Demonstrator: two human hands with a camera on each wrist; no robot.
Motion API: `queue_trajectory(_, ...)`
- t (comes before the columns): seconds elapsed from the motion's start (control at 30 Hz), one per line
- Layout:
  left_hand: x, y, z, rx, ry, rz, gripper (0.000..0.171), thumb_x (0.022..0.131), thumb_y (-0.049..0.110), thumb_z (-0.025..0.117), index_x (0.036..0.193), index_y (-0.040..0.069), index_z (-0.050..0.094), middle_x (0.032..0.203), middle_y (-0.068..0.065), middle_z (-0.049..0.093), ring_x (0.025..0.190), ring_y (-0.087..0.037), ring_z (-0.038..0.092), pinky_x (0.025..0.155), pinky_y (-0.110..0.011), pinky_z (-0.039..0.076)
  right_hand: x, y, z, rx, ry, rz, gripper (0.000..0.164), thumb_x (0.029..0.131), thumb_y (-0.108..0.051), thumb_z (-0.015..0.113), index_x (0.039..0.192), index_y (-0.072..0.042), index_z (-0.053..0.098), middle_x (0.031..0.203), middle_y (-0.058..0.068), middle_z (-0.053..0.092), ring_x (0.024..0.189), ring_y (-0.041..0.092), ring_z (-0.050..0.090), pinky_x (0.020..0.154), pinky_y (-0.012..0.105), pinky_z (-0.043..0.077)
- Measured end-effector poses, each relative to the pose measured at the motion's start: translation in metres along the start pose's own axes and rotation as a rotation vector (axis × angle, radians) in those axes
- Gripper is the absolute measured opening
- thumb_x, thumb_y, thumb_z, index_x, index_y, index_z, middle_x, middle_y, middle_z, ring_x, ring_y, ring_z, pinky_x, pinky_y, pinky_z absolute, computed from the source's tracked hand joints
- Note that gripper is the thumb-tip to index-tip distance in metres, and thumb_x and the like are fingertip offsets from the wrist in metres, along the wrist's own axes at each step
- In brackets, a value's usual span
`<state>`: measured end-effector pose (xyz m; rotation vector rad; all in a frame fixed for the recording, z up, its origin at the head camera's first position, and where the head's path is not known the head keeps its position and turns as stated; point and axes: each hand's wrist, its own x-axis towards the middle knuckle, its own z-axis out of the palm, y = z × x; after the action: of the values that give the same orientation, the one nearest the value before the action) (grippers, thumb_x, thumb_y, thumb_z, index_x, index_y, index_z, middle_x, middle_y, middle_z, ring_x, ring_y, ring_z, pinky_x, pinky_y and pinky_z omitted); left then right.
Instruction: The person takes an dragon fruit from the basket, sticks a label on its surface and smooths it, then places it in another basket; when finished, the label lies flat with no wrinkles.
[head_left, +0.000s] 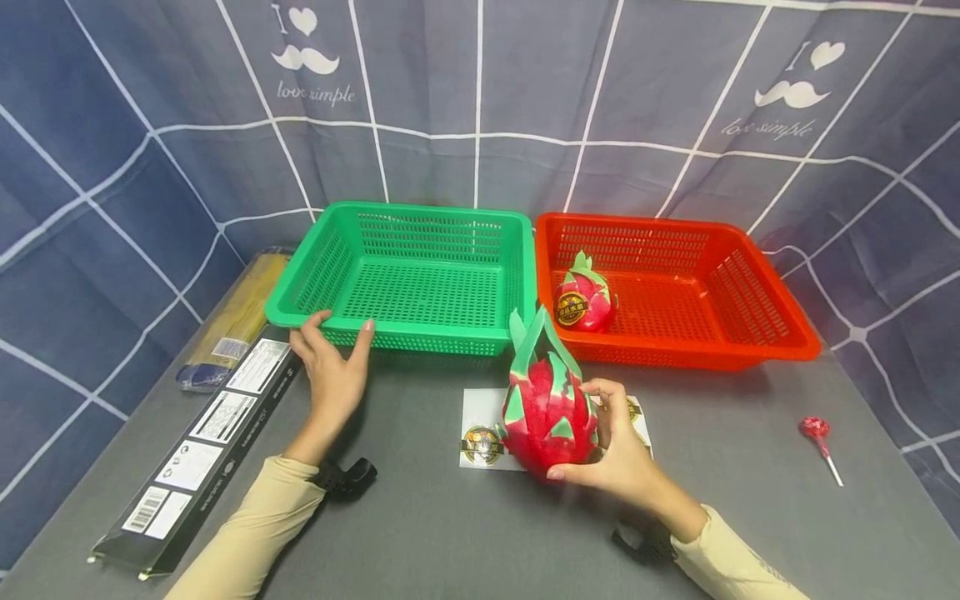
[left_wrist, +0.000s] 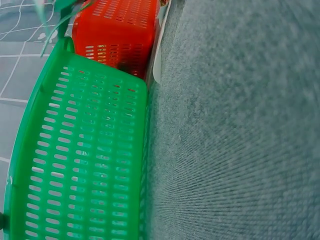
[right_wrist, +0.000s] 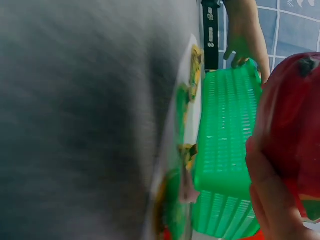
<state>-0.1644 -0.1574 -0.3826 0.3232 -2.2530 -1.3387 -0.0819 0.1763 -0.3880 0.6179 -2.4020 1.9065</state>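
Observation:
A large red dragon fruit with green leaf tips is gripped from its right side by my right hand. It overlaps a white sheet of round stickers in the head view. Close up in the right wrist view, the fruit fills the right edge, fingers curled against it. My left hand rests its spread fingertips at the front rim of the green basket. A smaller dragon fruit with a black and gold sticker sits inside the red basket, at its left end.
On the left lie a long black box with white labels and a clear packet of yellow sticks. A red lollipop lies at the far right of the grey table. Behind the baskets hangs a checked curtain.

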Motion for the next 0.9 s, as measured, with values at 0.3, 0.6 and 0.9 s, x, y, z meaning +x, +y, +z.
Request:
queue_trajectory(0.3,0.0,0.0,0.0,-0.002,-0.008,-0.011,0.064,0.083,0.047,0.058,0.128,0.014,0.027,0.134,-0.018,0.014,0.123,-0.042,0.03,0.1,-0.056,0.026,-0.043,0.002,-0.011,-0.003,-0.024,-0.034,0.091,0.056,0.006,0.08,0.123,0.004,0.02,0.118,-0.002,0.044,0.107,0.002,0.051,0.073,0.027,0.054)
queue_trajectory(0.6,0.0,-0.001,0.0,0.003,-0.002,-0.008,0.064,0.083,0.047,0.058,0.128,0.014,0.028,0.134,-0.018,0.014,0.123,-0.042,0.03,0.1,-0.056,0.026,-0.07,0.002,-0.01,-0.013,-0.05,0.044,0.09,0.057,0.004,0.081,0.122,0.004,0.019,0.12,-0.001,0.041,0.105,0.001,0.052,0.071,0.028,0.054)
queue_trajectory(0.9,0.0,0.0,0.0,-0.003,-0.003,-0.004,0.064,0.083,0.046,0.058,0.128,0.014,0.027,0.136,-0.018,0.012,0.127,-0.041,0.026,0.102,-0.056,0.024,-0.081,-0.01,-0.005,0.068,-0.046,0.627,0.087,0.064,-0.013,0.08,0.121,-0.022,0.015,0.129,0.017,0.033,0.112,0.024,0.044,0.073,0.033,0.054)
